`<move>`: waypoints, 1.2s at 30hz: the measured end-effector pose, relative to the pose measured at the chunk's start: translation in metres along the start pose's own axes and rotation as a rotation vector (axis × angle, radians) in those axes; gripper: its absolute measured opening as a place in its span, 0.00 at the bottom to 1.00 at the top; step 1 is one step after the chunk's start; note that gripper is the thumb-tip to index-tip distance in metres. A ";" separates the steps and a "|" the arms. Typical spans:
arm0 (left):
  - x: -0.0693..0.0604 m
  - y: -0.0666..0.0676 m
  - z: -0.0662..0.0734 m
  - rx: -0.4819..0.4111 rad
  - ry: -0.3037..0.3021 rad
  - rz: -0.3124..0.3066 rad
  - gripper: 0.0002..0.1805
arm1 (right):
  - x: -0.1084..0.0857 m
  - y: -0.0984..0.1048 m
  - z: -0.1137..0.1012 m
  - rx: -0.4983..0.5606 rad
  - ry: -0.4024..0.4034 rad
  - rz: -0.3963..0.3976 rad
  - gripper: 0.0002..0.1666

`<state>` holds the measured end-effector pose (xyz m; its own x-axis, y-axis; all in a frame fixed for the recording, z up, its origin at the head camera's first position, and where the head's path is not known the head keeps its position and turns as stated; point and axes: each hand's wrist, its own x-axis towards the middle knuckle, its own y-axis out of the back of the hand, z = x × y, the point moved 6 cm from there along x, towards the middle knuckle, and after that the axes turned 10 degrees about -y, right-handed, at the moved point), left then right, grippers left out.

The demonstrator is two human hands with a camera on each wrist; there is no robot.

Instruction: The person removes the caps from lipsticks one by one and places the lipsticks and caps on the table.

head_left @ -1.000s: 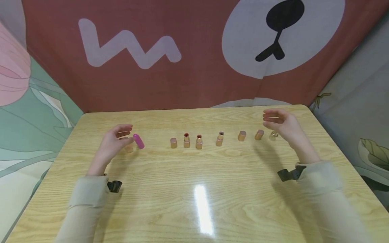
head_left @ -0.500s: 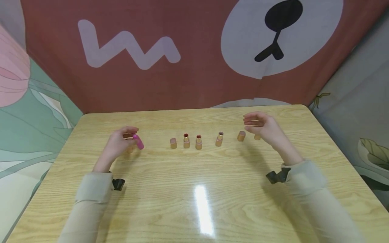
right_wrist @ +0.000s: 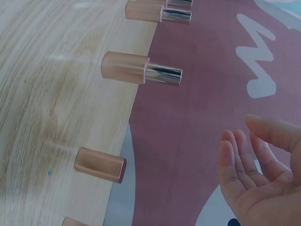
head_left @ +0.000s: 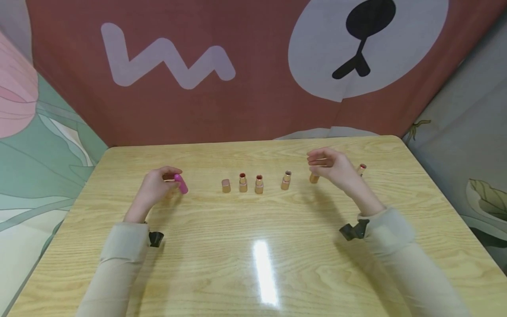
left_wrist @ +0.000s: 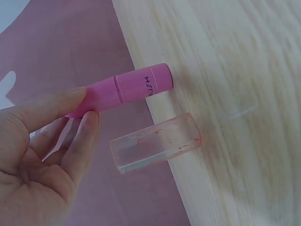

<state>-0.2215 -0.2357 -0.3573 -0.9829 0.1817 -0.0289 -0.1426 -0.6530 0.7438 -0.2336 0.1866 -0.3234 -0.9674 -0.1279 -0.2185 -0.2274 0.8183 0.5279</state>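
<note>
My left hand (head_left: pixel 154 187) pinches the top end of a pink lipstick tube (left_wrist: pixel 127 88) between thumb and fingers. The tube stands upright on the table. Beside it stands a clear, faintly pink rectangular cap (left_wrist: pixel 157 143), mostly behind the left hand in the head view. My right hand (head_left: pixel 334 169) hovers with relaxed, slightly bent fingers and holds nothing. Near it stands a rose-gold lipstick cap (right_wrist: pixel 100 165), partly covered by the fingers in the head view. An uncapped lipstick (head_left: pixel 286 180) with a shiny inner tube stands to its left.
Two more uncapped lipsticks (head_left: pixel 243 182) and a rose-gold cap (head_left: pixel 226 186) stand mid-row on the wooden table (head_left: pixel 214 246). Behind the right hand, another red-tipped lipstick (head_left: pixel 362 168) shows partly. A printed cloth (head_left: pixel 253 105) hangs along the back edge.
My right hand has moved left along the row, away from the rightmost lipstick toward a rose-gold cap. The left hand has shifted slightly right onto the pink lipstick tube and now pinches it.
</note>
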 end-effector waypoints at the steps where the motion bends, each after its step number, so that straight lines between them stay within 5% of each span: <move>1: 0.000 0.000 0.000 0.004 -0.002 0.001 0.19 | 0.000 -0.001 -0.001 0.000 0.002 -0.001 0.22; 36: 0.010 -0.015 0.007 -0.046 -0.030 0.022 0.20 | 0.001 -0.025 -0.019 0.009 0.005 -0.074 0.22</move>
<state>-0.2278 -0.2188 -0.3644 -0.9820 0.1885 0.0076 -0.1270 -0.6902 0.7124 -0.2311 0.1556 -0.3214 -0.9487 -0.1911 -0.2520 -0.2971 0.8115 0.5031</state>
